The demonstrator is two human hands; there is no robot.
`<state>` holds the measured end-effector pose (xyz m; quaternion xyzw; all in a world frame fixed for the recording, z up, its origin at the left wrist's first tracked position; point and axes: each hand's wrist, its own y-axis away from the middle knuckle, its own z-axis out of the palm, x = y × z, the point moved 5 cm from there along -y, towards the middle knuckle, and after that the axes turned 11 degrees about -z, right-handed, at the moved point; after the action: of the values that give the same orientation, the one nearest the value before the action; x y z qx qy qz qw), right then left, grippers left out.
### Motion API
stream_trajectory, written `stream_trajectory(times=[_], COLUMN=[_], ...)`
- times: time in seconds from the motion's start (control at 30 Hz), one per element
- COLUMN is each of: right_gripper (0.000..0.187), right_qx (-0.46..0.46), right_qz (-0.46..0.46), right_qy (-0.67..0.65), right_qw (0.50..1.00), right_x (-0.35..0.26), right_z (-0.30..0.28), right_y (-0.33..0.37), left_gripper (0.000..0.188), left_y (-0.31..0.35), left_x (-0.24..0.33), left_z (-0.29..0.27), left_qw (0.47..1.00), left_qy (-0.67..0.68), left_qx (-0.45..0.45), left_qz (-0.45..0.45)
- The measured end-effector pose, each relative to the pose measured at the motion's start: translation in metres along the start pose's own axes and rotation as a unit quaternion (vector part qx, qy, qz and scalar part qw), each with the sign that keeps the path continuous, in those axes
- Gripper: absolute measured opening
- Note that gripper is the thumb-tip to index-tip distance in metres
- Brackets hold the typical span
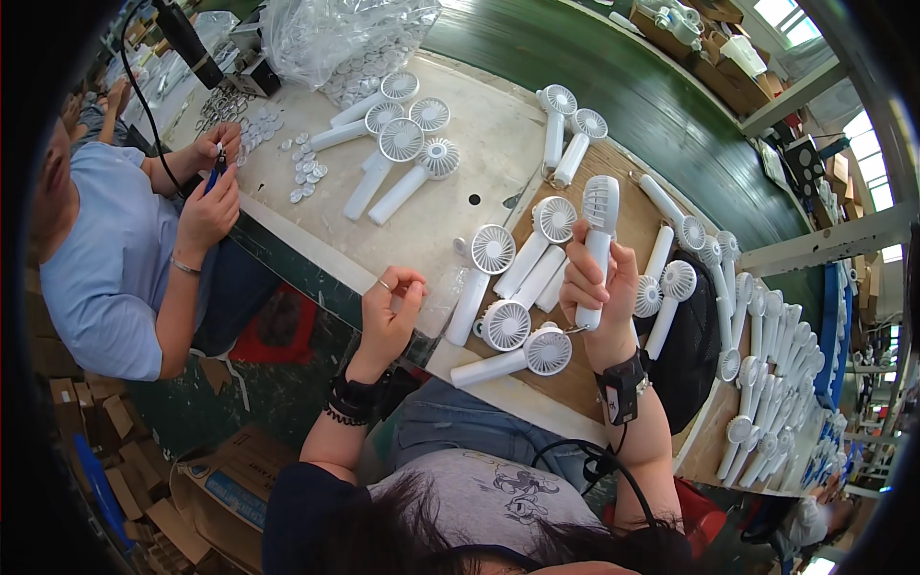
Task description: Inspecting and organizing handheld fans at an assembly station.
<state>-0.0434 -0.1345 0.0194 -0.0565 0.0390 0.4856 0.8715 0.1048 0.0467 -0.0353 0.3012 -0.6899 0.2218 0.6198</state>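
Note:
My right hand (pixel 602 287) is wrapped round the handle of a white handheld fan (pixel 601 203), held upright above the table with its round grille at the top. My left hand (pixel 391 311) hovers by the table's front edge, fingers curled in and thumb close to the index finger. Whatever it might hold is hidden. Between my hands lie several more white fans, among them a fan (pixel 493 251) nearest my left hand, a fan (pixel 506 326) and a fan (pixel 547 350) by the front edge. A small clear plastic piece (pixel 447 285) lies near my left fingers.
A co-worker at left holds blue-handled pliers (pixel 218 171) by small round white discs (pixel 305 172). More fans (pixel 401 142) lie on the pale tabletop (pixel 460 115). A plastic bag of discs (pixel 345 43) stands behind. A black bag (pixel 692 355) and rows of fans (pixel 771 383) are at right.

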Motion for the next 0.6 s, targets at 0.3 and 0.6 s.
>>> stream_trajectory(times=[0.3, 0.6], right_gripper=[0.043, 0.051], right_qx=[0.006, 0.042], right_qz=[-0.028, -0.051], right_qy=[0.244, 0.336], right_qw=[0.969, 0.939], right_x=[0.012, 0.011], right_z=[-0.001, 0.002], right_y=[-0.002, -0.005], left_gripper=[0.007, 0.007], left_y=[0.001, -0.001], left_x=[0.001, 0.002], left_z=[0.000, -0.001], left_qw=[1.000, 1.000], left_qy=[-0.002, 0.006], left_qx=[0.004, 0.002], left_qz=[0.001, -0.006])
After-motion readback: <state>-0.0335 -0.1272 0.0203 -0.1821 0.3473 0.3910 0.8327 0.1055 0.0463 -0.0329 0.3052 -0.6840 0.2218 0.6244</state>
